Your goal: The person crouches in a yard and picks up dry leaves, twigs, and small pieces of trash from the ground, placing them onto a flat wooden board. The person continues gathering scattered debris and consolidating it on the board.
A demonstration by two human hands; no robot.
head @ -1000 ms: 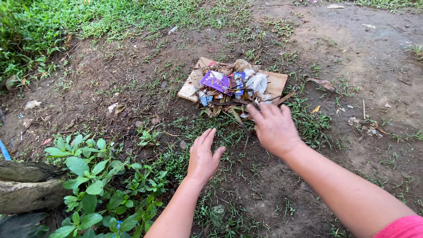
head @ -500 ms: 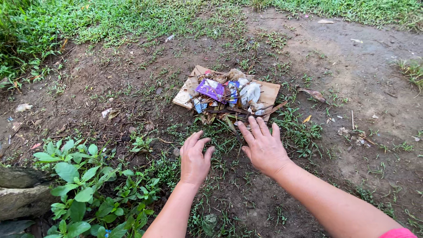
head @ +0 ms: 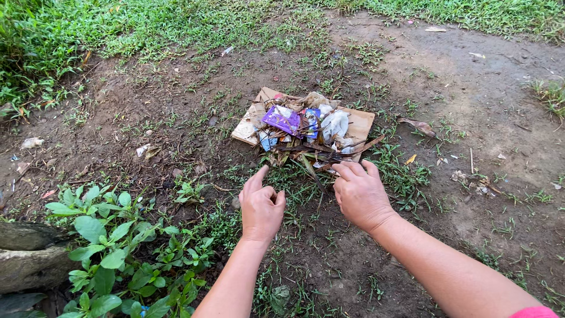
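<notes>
A flattened cardboard sheet (head: 360,122) lies on bare soil, loaded with litter: a purple wrapper (head: 282,119), white plastic (head: 335,125), dry sticks (head: 329,150). Just below the sheet, the right hand (head: 360,194) rests with fingers curled at the grass beside the sticks; whether it grips anything cannot be told. The left hand (head: 261,206), below-left of the sheet, is loosely curled, index finger extended, holding nothing. A leafy weed (head: 100,235) grows further left.

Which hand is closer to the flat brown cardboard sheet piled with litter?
Right. The right hand sits just below the flat brown cardboard sheet, at its twigs; the left hand is farther back.
</notes>
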